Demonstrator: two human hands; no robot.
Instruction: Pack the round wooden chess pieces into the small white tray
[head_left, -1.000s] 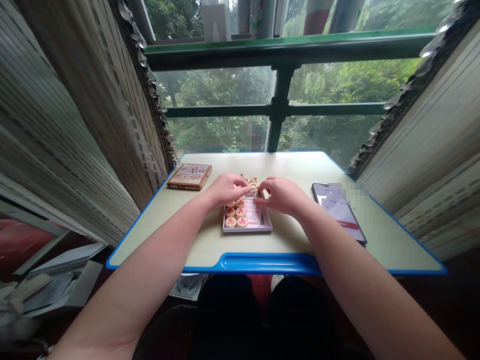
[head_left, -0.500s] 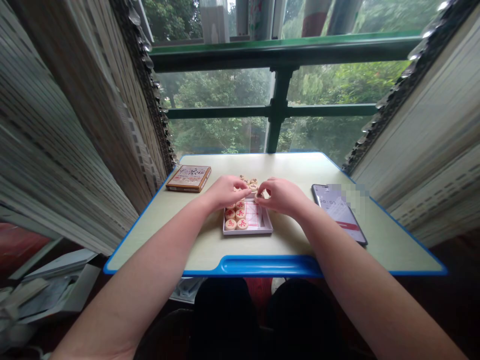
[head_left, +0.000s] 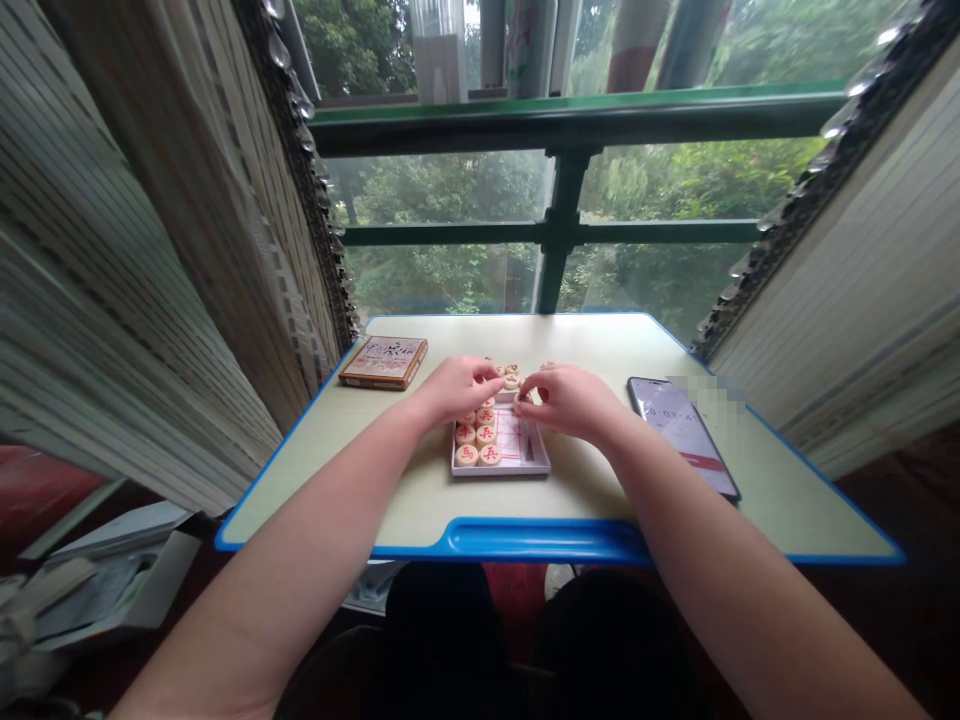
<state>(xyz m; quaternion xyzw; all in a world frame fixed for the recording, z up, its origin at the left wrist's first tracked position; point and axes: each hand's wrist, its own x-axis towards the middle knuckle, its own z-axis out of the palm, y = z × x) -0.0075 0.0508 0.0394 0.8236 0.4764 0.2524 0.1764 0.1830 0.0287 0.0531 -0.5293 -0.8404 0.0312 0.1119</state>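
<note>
A shallow white box (head_left: 501, 471) lies on the table, with red-marked xiangqi pieces (head_left: 489, 455) in two columns at its left and a printed red grid showing at its right. My left hand (head_left: 461, 388) is over the box's back left part, fingers curled toward the thumb; what they close on is mostly hidden. At the back right corner, my right hand (head_left: 566, 397) pinches a round xiangqi piece (head_left: 521, 403) between thumb and fingers. Just behind the box, between both hands, are several more loose pieces (head_left: 512, 371), partly covered.
A brown-edged printed box lid (head_left: 384, 362) lies at the table's back left. On the right is a phone (head_left: 684, 440) with a timer on its screen. The table (head_left: 315, 480) has a blue rim and a front groove. Curtains hang on both sides, with a window behind.
The view has shifted slightly, so everything sits a little lower. My right hand keeps its pinch on the piece near the box's back right corner. A loose piece now shows behind my right hand.
</note>
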